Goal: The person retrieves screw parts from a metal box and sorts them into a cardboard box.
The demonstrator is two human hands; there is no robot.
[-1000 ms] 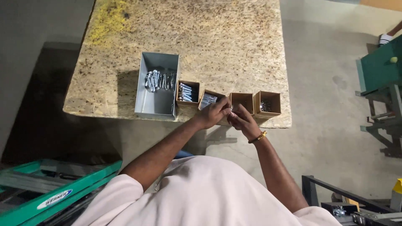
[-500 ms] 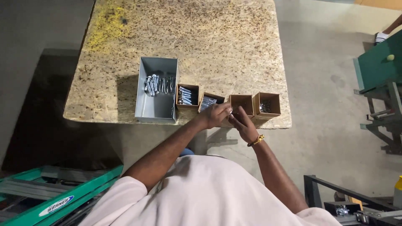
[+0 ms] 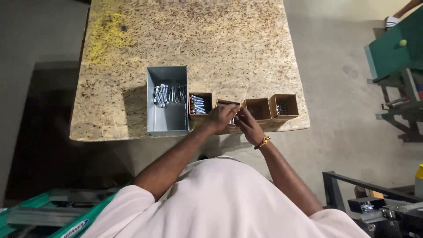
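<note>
My left hand [image 3: 221, 118] and my right hand [image 3: 247, 125] meet over a small brown cardboard box [image 3: 225, 103] at the near edge of the speckled stone table [image 3: 189, 39]. Both hands pinch a small metal bolt [image 3: 233, 119] between their fingertips. A grey metal bin [image 3: 167, 119] with several silver bolts [image 3: 168, 94] stands to the left. Beside it a brown box [image 3: 200, 104] holds bolts. Two more brown boxes [image 3: 258, 109] [image 3: 283, 106] stand to the right, the far one with a few small metal parts.
A green ladder [image 3: 48, 216] lies on the floor at the lower left. A green machine frame [image 3: 394, 57] stands at the right. A black metal cart [image 3: 370, 202] sits at the lower right. Another person's foot [image 3: 392, 20] shows at the top right.
My hands stay together over the same box; the fingers shift slightly on the small bolt. The view has tilted a little.
</note>
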